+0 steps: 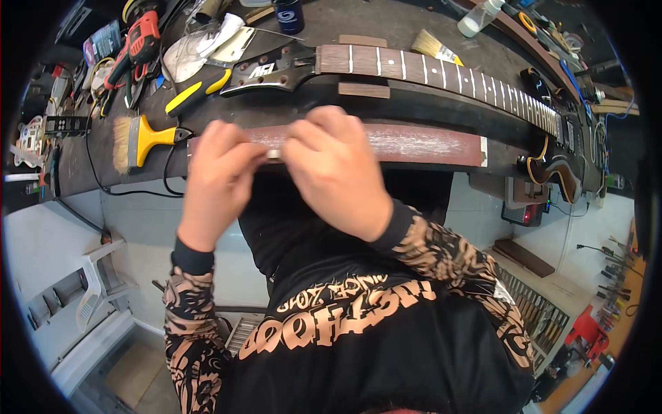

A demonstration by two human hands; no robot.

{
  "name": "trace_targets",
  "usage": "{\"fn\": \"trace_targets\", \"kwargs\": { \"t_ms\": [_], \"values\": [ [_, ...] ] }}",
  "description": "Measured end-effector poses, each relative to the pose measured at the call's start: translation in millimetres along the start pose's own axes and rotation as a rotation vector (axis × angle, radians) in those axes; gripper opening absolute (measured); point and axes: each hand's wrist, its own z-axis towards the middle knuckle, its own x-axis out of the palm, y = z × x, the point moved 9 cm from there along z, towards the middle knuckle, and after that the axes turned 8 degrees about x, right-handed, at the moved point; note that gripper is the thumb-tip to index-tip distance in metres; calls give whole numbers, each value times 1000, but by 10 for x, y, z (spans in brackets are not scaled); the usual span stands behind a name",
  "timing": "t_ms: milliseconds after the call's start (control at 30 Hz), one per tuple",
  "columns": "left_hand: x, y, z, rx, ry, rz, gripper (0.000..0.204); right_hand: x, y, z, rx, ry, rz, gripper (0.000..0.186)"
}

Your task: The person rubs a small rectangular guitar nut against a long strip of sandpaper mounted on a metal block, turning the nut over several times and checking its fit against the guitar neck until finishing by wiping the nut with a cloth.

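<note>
My left hand point(219, 176) and my right hand point(334, 169) are close together over a long reddish-brown sanding board point(427, 143) streaked with white dust. Between their curled fingertips is a small pale bar-shaped piece point(274, 154), which both hands pinch against or just above the board; contact with the board is hard to make out. Beyond the board lies a dark electric guitar, its fretted neck point(434, 69) resting near small wooden blocks point(363, 90) and its headstock point(265, 74) at the left end.
At the left lie a yellow-handled brush point(148, 141), yellow-handled pliers point(196, 93) and a red power sander point(138, 45). A second brush point(434, 45), a dark cup point(289, 15) and a bottle point(479, 15) sit at the back. A tool rack point(614, 276) stands lower right.
</note>
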Motion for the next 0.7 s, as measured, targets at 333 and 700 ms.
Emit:
{"fn": "trace_targets", "kwargs": {
  "t_ms": [333,700],
  "values": [
    [1500,-1423,1244,342,-153,-164,10,-1754,-1239,-636,307,52,-318,16],
    [-442,304,-200,-20,-2,60,25,619,438,437,-117,98,5,7]
  ]
}}
